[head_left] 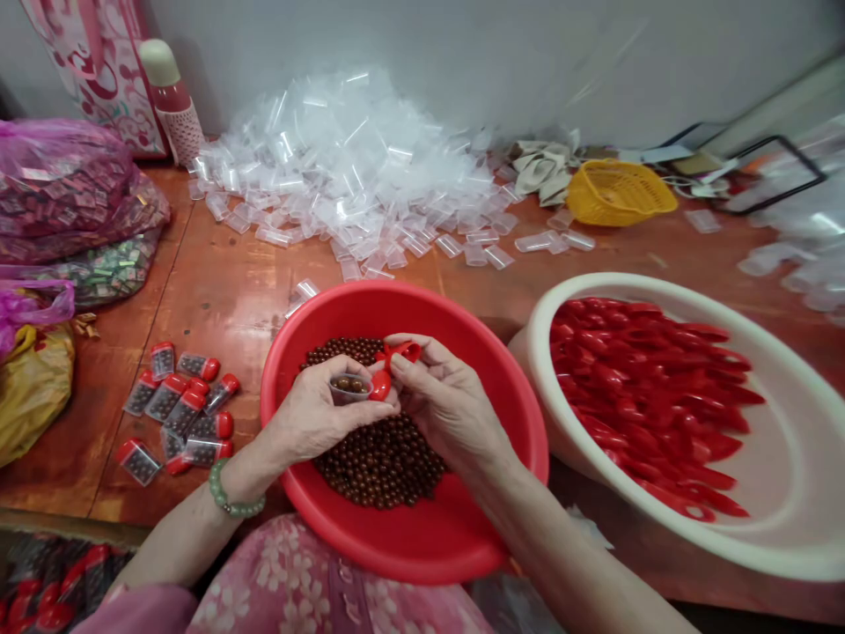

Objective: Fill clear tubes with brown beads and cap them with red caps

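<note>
Red dominates as we work over a round plastic basin at the near edge of a wooden table, just past a pink floral garment. Our left hand, with a green bead bracelet just behind it, curls around a small clear vial holding a few brown beads. Our right hand pinches a red plastic cap just beside the vial, the two hands close together above a heap of brown beads in the basin. To the right, a wide cream basin holds a mass of red caps; to the left, capped vials lie on the table near stuffed pink bags. Farther off, a large pile of empty clear vials spreads against the wall, with a yellow basket to its right.
</note>
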A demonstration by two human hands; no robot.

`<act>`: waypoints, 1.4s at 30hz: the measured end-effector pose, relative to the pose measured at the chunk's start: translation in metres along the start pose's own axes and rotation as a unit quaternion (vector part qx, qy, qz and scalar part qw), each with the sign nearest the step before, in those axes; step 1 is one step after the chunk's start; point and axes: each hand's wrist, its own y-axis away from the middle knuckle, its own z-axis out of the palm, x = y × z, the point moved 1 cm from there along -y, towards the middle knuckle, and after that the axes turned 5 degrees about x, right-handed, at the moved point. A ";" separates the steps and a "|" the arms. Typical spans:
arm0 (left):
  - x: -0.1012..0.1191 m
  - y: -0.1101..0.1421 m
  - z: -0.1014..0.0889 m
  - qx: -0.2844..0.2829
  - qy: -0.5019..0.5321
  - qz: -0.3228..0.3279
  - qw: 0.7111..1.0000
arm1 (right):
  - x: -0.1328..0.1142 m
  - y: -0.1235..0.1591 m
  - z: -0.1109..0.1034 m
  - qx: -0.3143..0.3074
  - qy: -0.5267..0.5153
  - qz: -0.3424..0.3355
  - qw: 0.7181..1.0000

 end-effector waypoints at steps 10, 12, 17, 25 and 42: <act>-0.005 -0.001 -0.002 0.021 -0.046 0.056 0.997 | -0.012 0.012 -0.009 0.008 0.012 -0.074 0.997; -0.004 -0.001 -0.002 0.015 -0.052 0.059 0.997 | -0.014 0.012 -0.014 -0.004 0.024 -0.041 0.999; -0.005 0.000 -0.003 -0.030 -0.039 0.036 0.998 | -0.015 0.013 -0.023 -0.055 0.057 0.114 0.990; -0.012 -0.005 -0.006 -0.047 -0.079 0.038 0.995 | -0.028 0.015 -0.025 -0.137 0.212 0.131 0.959; -0.007 -0.002 -0.009 -0.165 0.029 -0.052 0.984 | -0.029 0.007 -0.024 -0.066 0.175 -0.052 0.981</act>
